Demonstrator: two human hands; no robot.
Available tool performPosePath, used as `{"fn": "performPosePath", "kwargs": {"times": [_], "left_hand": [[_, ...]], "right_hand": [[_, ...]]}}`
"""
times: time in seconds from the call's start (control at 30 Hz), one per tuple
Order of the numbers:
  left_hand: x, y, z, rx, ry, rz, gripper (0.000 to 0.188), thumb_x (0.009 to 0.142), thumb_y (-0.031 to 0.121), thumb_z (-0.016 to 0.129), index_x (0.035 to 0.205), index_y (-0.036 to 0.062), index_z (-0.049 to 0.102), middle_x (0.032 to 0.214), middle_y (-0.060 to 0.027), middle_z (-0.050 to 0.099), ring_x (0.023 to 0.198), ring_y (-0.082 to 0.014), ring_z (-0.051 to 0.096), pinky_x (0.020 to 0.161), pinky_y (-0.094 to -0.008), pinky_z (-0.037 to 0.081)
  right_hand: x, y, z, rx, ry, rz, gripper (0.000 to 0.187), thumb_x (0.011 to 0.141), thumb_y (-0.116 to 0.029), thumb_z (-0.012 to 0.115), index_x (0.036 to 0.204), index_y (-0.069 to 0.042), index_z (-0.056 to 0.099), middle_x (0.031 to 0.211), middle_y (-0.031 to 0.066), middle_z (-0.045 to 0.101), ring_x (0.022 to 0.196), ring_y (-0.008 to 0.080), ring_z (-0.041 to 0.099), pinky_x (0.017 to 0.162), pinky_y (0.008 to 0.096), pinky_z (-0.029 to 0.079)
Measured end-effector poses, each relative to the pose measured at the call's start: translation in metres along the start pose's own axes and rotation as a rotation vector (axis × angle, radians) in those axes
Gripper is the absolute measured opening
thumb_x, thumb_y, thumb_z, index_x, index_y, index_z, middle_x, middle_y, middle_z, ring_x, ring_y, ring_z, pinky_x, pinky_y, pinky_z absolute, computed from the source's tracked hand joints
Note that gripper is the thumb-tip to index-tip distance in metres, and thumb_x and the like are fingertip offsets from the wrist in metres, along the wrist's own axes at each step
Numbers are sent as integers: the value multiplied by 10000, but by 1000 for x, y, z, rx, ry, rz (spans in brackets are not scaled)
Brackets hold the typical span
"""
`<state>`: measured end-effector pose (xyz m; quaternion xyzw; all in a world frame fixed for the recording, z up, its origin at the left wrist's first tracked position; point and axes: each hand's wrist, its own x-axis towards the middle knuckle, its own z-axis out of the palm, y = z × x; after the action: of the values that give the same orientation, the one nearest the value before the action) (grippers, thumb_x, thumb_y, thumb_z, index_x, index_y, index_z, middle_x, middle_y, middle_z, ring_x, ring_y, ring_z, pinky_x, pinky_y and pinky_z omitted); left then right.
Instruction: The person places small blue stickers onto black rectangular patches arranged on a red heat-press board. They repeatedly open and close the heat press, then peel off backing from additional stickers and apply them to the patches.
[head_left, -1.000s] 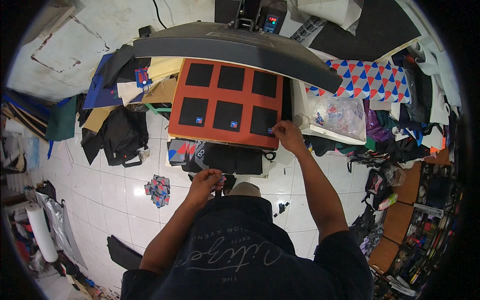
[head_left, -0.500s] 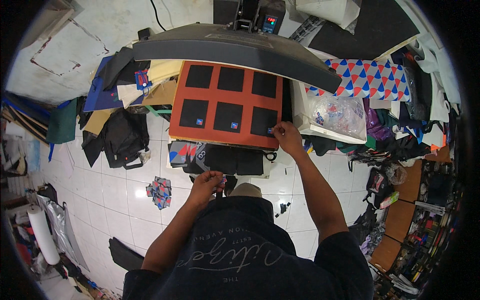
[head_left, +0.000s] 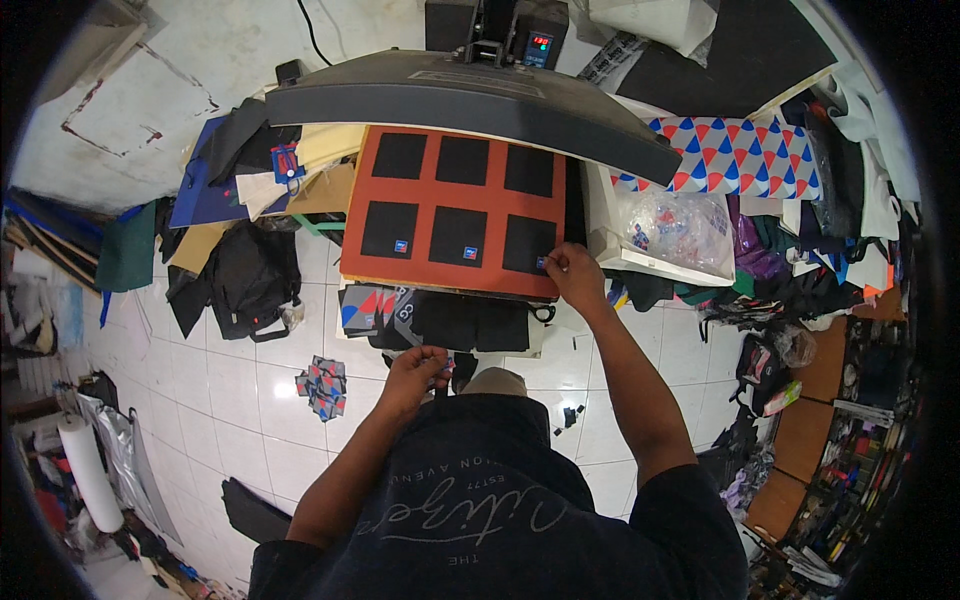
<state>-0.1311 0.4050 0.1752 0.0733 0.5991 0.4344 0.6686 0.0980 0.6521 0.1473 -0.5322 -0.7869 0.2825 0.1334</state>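
Several black fabric squares [head_left: 398, 156] lie in two rows on the rust-red pad [head_left: 421, 190] of a heat press. Small blue-and-red labels sit near the lower right corners of two front-row squares: one label [head_left: 401, 246] on the left and another label [head_left: 470, 253] in the middle. At the front right square [head_left: 528, 240], my right hand [head_left: 577, 275] pinches a third label [head_left: 542, 263] against its lower right corner. My left hand [head_left: 414, 377], low near my body, is closed on small labels [head_left: 447, 366], mostly hidden by the fingers.
The press's dark upper plate [head_left: 470, 105] hangs raised over the pad's back. To the right stands a white box [head_left: 660, 262] holding clear plastic. A black bag [head_left: 245, 280] and a pile of patterned pieces [head_left: 323, 387] lie on the left floor. Scissors [head_left: 542, 314] rest below the pad.
Both hands stay nearly in place. My right fingers still press at the front right square's corner; the view has shifted very slightly.
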Motion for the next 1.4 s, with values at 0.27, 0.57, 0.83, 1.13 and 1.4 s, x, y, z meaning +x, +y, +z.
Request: {"fn": "performPosePath", "kwargs": {"times": [0.27, 0.57, 0.83, 1.13, 1.4], "left_hand": [[-1, -1, 0, -6, 1, 32, 208, 908, 175, 621, 1029, 10, 588, 872, -55, 608, 743, -127, 604, 670, -247, 498], [-6, 2, 3, 0, 43, 12, 207, 914, 180, 614, 1030, 9, 592, 858, -46, 609, 747, -118, 595, 680, -237, 492], [-6, 13, 8, -80, 24, 16, 189, 905, 146, 614, 1041, 22, 571, 901, -54, 598, 786, -150, 593, 691, -275, 475], [-20, 48, 29, -186, 16, 130, 170, 874, 128, 658, 1016, 49, 609, 872, -38, 640, 750, -108, 600, 659, -240, 464], [-20, 47, 25, -213, -15, 194, 170, 866, 123, 670, 1009, 48, 618, 868, -52, 642, 761, -110, 610, 655, -234, 487]], "right_hand": [[1, 2, 0, 31, 41, -23, 219, 826, -252, 681, 890, -49, 634, 861, 133, 626, 775, 273, 639, 693, 392, 507], [-5, 13, -18, 169, 53, 158, 266, 849, -283, 664, 924, -29, 644, 845, 153, 653, 802, 283, 647, 705, 373, 497], [-42, -1, -17, 336, 120, 131, 210, 845, -216, 680, 918, -22, 640, 763, 95, 626, 685, 168, 574, 632, 297, 457], [-111, -112, 13, 869, -324, 121, 200, 885, -186, 668, 991, -26, 612, 894, 43, 636, 804, 104, 593, 723, 261, 482], [-102, -138, 15, 974, -500, 178, 183, 886, -164, 658, 965, -3, 619, 861, 50, 640, 789, 106, 608, 701, 256, 493]]}}
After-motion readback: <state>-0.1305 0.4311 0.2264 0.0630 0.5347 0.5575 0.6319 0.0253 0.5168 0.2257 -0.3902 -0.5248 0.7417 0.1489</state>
